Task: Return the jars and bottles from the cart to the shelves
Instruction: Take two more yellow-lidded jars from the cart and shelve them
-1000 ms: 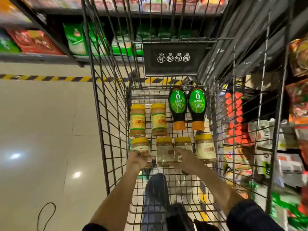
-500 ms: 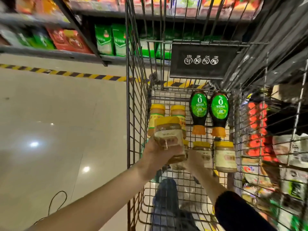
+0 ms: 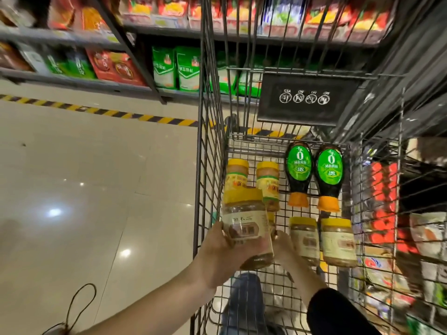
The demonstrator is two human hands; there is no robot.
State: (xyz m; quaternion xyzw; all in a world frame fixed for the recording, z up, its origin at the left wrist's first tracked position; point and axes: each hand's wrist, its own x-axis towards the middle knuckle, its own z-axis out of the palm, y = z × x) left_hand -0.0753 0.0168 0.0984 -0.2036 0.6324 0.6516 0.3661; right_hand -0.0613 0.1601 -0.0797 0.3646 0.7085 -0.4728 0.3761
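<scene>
My left hand grips a clear jar with a yellow lid, held up over the near left corner of the wire cart. Low in the cart, my right hand curls around a second jar, which is mostly hidden behind the raised one. Two more yellow-lidded jars lie to the right. Farther in lie two yellow-labelled jars and two dark bottles with green labels and orange caps.
Shelves with green and red packets run along the far side, behind yellow-black floor tape. A shelf of packaged goods presses close on the cart's right. A black sign panel hangs on the cart's front. A dark cord lies on the tiled floor at left.
My left hand has lifted its jar up from the cart floor. My right hand stays low among the jars. The view has swung left and up, showing more floor and shelves.
</scene>
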